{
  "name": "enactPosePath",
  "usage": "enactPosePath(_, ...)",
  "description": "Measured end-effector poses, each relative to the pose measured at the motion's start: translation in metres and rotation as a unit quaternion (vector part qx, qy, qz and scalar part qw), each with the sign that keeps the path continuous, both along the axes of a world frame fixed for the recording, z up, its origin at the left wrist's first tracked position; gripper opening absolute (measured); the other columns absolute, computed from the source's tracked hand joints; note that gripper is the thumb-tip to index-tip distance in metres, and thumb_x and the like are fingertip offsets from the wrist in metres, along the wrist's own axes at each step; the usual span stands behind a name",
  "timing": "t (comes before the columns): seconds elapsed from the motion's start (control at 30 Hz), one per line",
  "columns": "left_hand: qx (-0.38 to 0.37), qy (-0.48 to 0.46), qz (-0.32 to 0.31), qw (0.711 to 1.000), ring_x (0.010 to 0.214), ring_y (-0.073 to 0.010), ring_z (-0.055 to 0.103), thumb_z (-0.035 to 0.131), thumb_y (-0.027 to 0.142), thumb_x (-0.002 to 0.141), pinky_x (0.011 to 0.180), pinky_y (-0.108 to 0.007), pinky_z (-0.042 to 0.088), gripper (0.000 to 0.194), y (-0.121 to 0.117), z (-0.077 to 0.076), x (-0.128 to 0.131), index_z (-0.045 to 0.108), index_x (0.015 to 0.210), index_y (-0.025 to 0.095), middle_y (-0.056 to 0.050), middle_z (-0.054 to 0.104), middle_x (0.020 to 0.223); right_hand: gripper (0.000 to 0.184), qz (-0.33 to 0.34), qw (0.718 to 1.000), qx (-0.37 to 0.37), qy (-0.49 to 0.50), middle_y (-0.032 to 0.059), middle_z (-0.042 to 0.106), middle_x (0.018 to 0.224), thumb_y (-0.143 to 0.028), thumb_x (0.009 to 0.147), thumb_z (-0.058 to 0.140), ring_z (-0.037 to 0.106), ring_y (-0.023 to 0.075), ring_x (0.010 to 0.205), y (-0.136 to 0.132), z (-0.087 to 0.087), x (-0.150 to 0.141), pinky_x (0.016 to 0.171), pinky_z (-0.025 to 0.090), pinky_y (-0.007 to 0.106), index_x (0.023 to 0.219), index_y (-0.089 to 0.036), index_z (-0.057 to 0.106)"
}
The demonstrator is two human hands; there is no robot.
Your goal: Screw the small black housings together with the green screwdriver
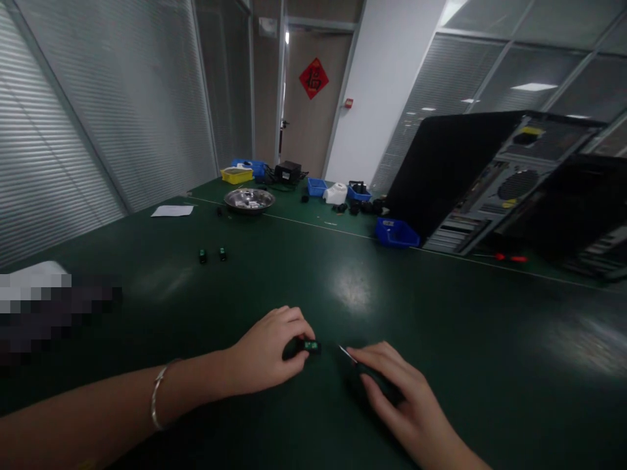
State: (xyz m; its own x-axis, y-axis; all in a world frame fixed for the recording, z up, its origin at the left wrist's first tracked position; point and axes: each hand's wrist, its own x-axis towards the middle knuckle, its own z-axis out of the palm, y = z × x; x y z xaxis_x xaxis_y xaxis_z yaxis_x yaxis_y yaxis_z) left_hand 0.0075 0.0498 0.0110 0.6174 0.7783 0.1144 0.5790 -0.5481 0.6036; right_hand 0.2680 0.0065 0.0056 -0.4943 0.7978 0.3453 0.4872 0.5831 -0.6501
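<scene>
My left hand (274, 349) wears a silver bracelet at the wrist and pinches a small black block with a green face (312, 346) between thumb and fingers, low over the green table (294, 281). To its right, my right hand (396, 398) is closed around a slim dark tool with a pointed silver tip (347, 354). That tip points up and left towards the block, with a short gap between them. Whether the tool is a pair of tweezers or a knife I cannot tell. Two similar small blocks (202, 256) stand apart on the table, further off to the left.
A round metal dish (249, 200) with small parts sits at the back. Behind it are a yellow tray (237, 175) and a black box (288, 172). A blue bin (397, 233) stands beside a large computer case (465, 176). White paper (172, 211) lies at the left.
</scene>
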Motion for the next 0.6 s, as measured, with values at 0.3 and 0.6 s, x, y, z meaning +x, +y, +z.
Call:
enactPosePath(0.3, -0.017, -0.023, -0.015, 0.999, 0.094, -0.0212, 0.053, 0.059, 0.017, 0.086, 0.084, -0.036, 0.041, 0.016, -0.002, -0.007, 0.004, 0.063, 0.101, 0.023, -0.004, 0.06, 0.101, 0.029, -0.069, 0.995, -0.066, 0.017, 0.0061, 0.068, 0.096, -0.024, 0.096, 0.049, 0.065, 0.0197, 0.085, 0.007, 0.009, -0.012, 0.075, 0.053, 0.029, 0.122, -0.025, 0.061)
enactPosePath(0.6, -0.025, -0.024, -0.042, 0.999, 0.093, -0.0213, 0.052, 0.065, 0.026, 0.086, 0.078, -0.035, 0.04, 0.016, -0.003, -0.011, -0.004, 0.065, 0.102, 0.029, -0.002, 0.06, 0.099, 0.03, 0.01, 0.992, -0.118, 0.043, 0.0061, 0.063, 0.101, -0.021, 0.094, 0.056, 0.063, 0.0204, 0.091, 0.003, 0.003, -0.019, 0.08, 0.052, 0.031, 0.122, -0.03, 0.064)
